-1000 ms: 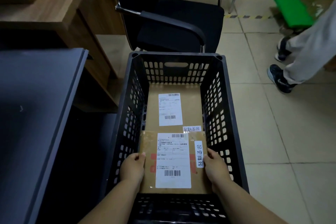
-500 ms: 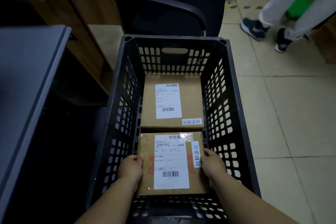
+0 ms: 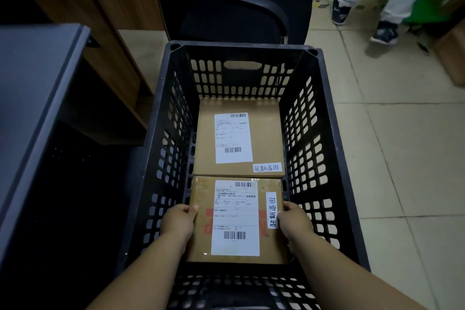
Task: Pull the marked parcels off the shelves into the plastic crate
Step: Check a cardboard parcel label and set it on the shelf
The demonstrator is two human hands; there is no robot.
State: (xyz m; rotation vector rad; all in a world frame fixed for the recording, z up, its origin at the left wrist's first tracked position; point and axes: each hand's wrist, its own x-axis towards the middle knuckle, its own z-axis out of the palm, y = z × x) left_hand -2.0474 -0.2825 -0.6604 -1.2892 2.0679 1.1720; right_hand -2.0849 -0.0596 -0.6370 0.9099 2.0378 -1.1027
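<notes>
Inside crate point(image 3: 337, 158), hands point(image 3: 177, 221) flanking parcel point(image 3: 201, 234)

Two parcels point(image 3: 237, 178) inside crate point(image 3: 161, 113)

Pale floor tiles point(image 3: 392, 158) lay dimly lit on the right; a black chair point(image 3: 251, 5) stood ahead, a wooden desk point(image 3: 100, 7) and grey cabinet point(image 3: 32, 98) left.
</notes>
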